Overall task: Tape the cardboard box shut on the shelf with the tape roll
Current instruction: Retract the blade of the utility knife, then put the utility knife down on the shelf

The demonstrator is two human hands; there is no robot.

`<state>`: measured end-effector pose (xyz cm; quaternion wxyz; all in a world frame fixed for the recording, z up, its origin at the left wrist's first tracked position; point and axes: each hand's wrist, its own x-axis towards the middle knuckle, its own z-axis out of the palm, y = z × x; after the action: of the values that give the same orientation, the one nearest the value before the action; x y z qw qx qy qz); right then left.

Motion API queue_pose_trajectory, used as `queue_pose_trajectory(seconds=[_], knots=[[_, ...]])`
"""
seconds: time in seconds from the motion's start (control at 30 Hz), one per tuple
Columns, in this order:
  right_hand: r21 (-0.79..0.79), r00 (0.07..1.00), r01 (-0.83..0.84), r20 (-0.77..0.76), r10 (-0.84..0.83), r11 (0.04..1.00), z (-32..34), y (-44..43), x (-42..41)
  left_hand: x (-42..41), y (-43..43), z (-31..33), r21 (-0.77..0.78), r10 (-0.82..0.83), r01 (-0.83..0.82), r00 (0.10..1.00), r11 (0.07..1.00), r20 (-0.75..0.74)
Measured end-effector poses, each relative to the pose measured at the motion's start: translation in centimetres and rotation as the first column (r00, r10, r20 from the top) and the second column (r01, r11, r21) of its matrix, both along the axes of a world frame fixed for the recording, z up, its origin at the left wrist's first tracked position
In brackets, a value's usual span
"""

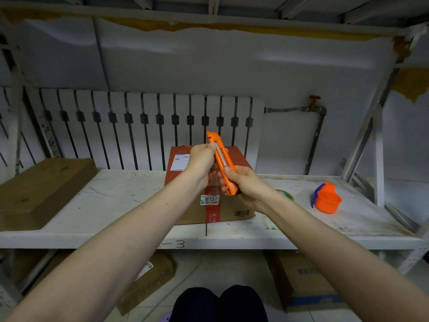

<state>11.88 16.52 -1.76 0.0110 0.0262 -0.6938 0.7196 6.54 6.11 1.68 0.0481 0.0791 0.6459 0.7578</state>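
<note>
A red and brown cardboard box [232, 209] stands in the middle of the white shelf [111, 194], with a label reading 8737 on its front. Above the box my right hand [246, 187] grips the lower end of an orange utility knife [220, 159], which points up and away. My left hand [200, 159] pinches the knife's upper part with closed fingers. Something glossy and clear shows under my left hand; I cannot tell if it is tape. The tape roll [287, 195] lies on the shelf behind my right wrist, mostly hidden.
A flat brown box [39, 189] lies at the shelf's left end. An orange and blue plastic item [326, 198] sits to the right. A radiator and a pipe with a red valve [314, 103] line the wall behind. More boxes stand on the floor below.
</note>
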Motion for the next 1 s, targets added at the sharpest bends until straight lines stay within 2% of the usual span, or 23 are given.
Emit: queue_pose_trajectory(seconds=[0.23, 0.37, 0.43, 0.5, 0.57, 0.63, 0.77, 0.83, 0.9, 0.97, 1.0], knots=[[-0.064, 0.996, -0.074, 0.050, 0.077, 0.995, -0.1, 0.5, 0.1, 0.1, 0.1, -0.1, -0.017, -0.002, 0.002, 0.999, 1.000, 0.044], [-0.067, 0.995, -0.045, 0.088, 0.051, 0.997, -0.3, 0.8, 0.2, 0.2, 0.5, -0.2, -0.010, -0.014, 0.016, 0.994, 1.000, 0.113], [0.012, 0.997, 0.003, 0.074, -0.004, 1.000, -0.4, 1.0, 0.6, 0.2, 0.9, -0.1, 0.001, -0.023, 0.024, 0.990, 1.000, 0.142], [0.183, 0.997, 0.081, 0.004, -0.083, 0.980, -0.7, 1.6, 1.0, 0.0, 1.4, -0.3, 0.028, -0.015, 0.010, 0.986, 1.000, 0.166], [0.415, 0.975, 0.218, -0.129, -0.180, 0.884, -1.4, 2.3, 1.3, 0.1, 2.1, -0.4, 0.050, -0.007, -0.003, 0.981, 0.999, 0.195], [0.575, 0.927, 0.375, -0.259, -0.272, 0.727, -2.4, 3.1, 1.6, -0.1, 3.0, -0.7, 0.034, 0.007, -0.015, 0.980, 0.999, 0.200], [0.636, 0.812, 0.583, -0.453, -0.368, 0.505, -3.7, 5.5, 2.3, -0.3, 5.1, -1.5, 0.056, -0.010, -0.002, 0.976, 0.998, 0.216], [0.622, 0.791, 0.612, -0.475, -0.385, 0.489, -4.1, 7.1, 2.5, -0.4, 6.3, -2.0, 0.019, -0.066, 0.063, 0.986, 0.998, 0.153], [0.600, 0.792, 0.611, -0.458, -0.404, 0.517, -4.8, 9.0, 2.4, -0.8, 7.7, -2.7, -0.218, -0.104, 0.080, 0.989, 0.973, -0.101], [0.537, 0.800, 0.600, -0.381, -0.464, 0.593, -6.0, 11.1, 2.2, -1.4, 8.8, -3.4, -0.441, -0.174, 0.003, 0.921, 0.898, -0.350], [0.484, 0.798, 0.601, -0.320, -0.510, 0.636, -6.6, 12.2, 1.9, -1.6, 9.3, -3.7, -0.516, -0.220, -0.023, 0.888, 0.856, -0.405]])
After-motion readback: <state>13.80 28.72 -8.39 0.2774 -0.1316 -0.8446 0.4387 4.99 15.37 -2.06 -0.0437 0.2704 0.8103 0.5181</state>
